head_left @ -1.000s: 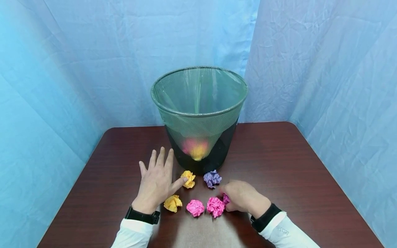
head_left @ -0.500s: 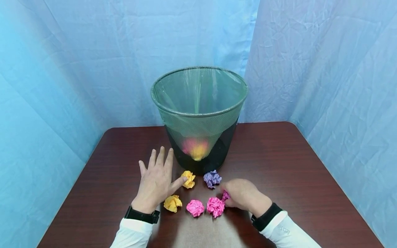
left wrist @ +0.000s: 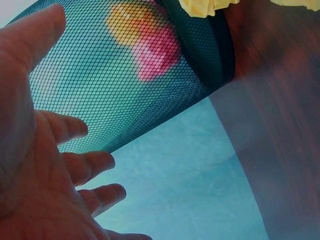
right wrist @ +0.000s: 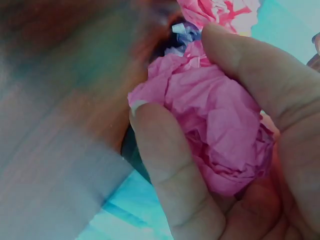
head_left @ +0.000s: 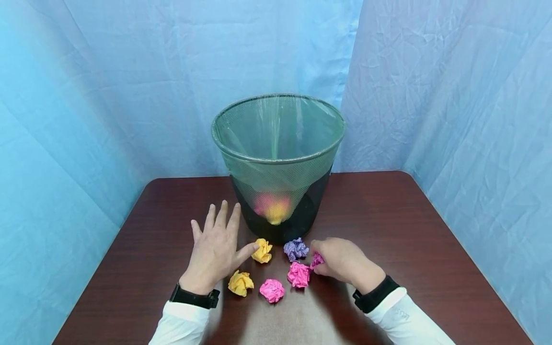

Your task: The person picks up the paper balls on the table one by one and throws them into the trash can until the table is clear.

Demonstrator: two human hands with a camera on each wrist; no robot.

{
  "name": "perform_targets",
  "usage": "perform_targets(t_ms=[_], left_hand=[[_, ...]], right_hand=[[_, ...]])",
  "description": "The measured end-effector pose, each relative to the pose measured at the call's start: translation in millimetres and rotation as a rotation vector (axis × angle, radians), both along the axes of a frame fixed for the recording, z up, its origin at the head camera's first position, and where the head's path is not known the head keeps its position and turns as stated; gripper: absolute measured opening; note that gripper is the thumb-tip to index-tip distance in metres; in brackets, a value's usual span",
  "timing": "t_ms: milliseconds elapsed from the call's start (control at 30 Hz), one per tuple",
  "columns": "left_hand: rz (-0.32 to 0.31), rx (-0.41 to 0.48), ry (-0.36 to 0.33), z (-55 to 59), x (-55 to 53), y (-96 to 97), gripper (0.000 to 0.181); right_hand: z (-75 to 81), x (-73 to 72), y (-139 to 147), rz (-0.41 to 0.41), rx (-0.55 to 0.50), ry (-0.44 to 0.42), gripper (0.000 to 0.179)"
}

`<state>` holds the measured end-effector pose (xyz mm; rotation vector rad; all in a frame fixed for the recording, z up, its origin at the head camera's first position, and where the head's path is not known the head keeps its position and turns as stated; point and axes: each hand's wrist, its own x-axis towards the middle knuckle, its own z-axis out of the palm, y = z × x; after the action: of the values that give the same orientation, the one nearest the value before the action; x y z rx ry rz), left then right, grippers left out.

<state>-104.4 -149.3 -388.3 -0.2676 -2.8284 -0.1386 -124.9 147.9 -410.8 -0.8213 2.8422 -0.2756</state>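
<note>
My right hand (head_left: pixel 342 261) grips a magenta crumpled paper ball (right wrist: pixel 215 120) between thumb and fingers; in the head view the fingers cover most of it. Right beside it lies a bright pink paper ball (head_left: pixel 298 275), with a purple paper ball (head_left: pixel 295 249) just behind. My left hand (head_left: pixel 213 251) is spread with straight fingers left of the mesh wastebasket (head_left: pixel 233 158), holding nothing. Its thumb tip overlaps the edge of a yellow paper ball (head_left: pixel 262 251) in the head view. Nearer the front lie another yellow paper ball (head_left: pixel 240 283) and another pink paper ball (head_left: pixel 272 291).
A clear liner (head_left: pixel 276 127) lines the wastebasket, and pink and yellow paper balls (head_left: pixel 276 209) show through its mesh at the bottom. The basket stands on a dark brown table (head_left: pixel 409 230). Blue cloth (head_left: pixel 151 86) hangs behind and on both sides.
My right hand has moved a little away from me with the magenta paper ball. The pink paper ball beside it has shifted toward the purple one. My left hand has edged slightly left.
</note>
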Motion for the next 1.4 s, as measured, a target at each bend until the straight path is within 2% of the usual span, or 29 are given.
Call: perform_targets(t_ms=[433, 600, 933, 1133, 1400], left_hand=[[-0.013, 0.007, 0.001, 13.3, -2.1, -4.3, 0.105], [-0.010, 0.018, -0.002, 18.9, -3.2, -5.5, 0.106], [-0.033, 0.037, 0.049, 28.7, -5.7, -8.1, 0.106], [-0.039, 0.039, 0.039, 34.1, -6.6, -9.2, 0.106], [-0.046, 0.052, 0.035, 38.8, -6.8, -10.4, 0.104]], right_hand=[[16.5, -6.2, 6.6, -0.079, -0.030, 0.065, 0.021], [21.3, -7.4, 10.2, -0.078, -0.057, 0.118, 0.022], [33.9, -13.4, 15.3, -0.087, -0.120, 0.182, 0.021], [40.5, -17.2, 18.1, -0.074, -0.141, 0.243, 0.020], [47.7, -20.9, 20.6, -0.084, -0.158, 0.270, 0.022]])
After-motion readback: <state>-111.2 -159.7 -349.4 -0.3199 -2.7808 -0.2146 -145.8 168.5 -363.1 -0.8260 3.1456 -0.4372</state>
